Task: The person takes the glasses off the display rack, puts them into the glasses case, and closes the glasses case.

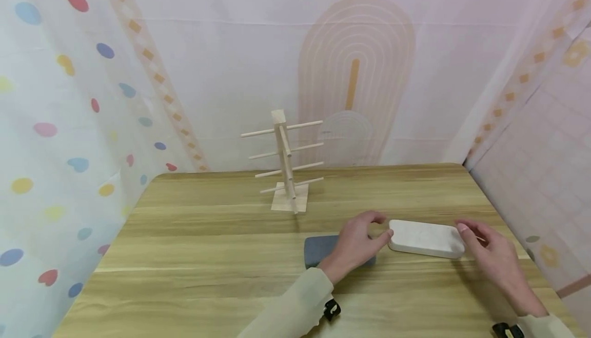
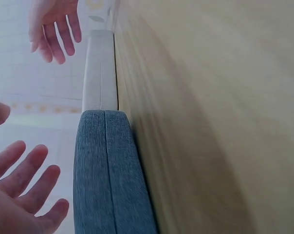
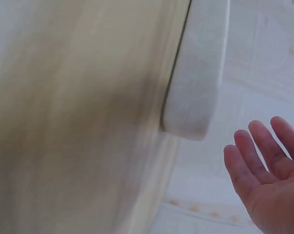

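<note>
A white, oblong, round-cornered case [image 1: 425, 238] lies on the wooden table near its right side. My left hand [image 1: 357, 240] is at the case's left end, thumb and fingers apart and gripping nothing. Beneath that hand lies a blue-grey fabric case [image 1: 319, 248], partly covered by the hand in the head view; the left wrist view shows its seamed side [image 2: 108, 170]. At the white case's right end is my right hand [image 1: 491, 253], fingers loosely bent. In the right wrist view its fingers [image 3: 264, 148] stand apart from the case. Whether either thumb touches the white case, I cannot tell.
A wooden stand [image 1: 285, 161] with several thin horizontal pegs rises from a square base at the table's back middle. Patterned curtains [image 1: 221, 71] hang behind and beside the table. The wooden tabletop [image 1: 184, 256] extends to the left.
</note>
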Available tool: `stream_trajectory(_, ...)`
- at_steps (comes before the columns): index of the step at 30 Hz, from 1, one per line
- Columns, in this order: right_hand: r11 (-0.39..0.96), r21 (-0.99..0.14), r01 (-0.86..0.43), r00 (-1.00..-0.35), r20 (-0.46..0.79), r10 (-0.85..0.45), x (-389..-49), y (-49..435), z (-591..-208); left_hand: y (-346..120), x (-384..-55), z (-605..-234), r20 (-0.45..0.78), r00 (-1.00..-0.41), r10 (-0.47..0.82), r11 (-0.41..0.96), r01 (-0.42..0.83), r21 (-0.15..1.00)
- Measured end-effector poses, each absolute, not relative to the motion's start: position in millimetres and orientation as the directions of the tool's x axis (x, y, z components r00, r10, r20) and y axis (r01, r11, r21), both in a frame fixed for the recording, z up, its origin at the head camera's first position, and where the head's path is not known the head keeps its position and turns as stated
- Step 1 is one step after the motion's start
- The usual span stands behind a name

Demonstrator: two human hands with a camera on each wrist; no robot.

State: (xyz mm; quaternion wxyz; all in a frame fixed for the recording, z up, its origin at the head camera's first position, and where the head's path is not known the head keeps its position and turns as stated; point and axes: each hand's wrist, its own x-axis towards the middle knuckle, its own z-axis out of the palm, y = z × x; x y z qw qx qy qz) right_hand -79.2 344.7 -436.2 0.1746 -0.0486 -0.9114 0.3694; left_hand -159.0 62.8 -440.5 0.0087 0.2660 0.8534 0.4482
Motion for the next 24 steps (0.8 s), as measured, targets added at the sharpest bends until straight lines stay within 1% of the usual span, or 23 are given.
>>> stream_trajectory(5,0.730,-0.679,-0.079,-0.929,0.316,0.194,-81.5,331.5,-428.2,44.0,-151.5,-443.7,0.264,-0.867,0.423,0.425,0.447,0.787)
stream_trajectory(12,0.735,-0.668,-0.119,-0.929,0.336,0.155,-84.9,310.4,-417.1,16.4,-143.7,-440.6,0.259,-0.887,0.383,0.405,0.413,0.815)
stream_trajectory(16,0.724,-0.665,-0.185,-0.916,0.384,0.118,-85.7,297.7,-411.8,0.9,-141.8,-434.1,0.272,-0.882,0.384,0.423,0.430,0.797)
stream_trajectory(24,0.710,-0.624,-0.324,-0.863,0.503,0.048,-86.9,275.7,-407.6,-27.6,-140.8,-428.4,0.307,-0.867,0.393,0.485,0.479,0.732)
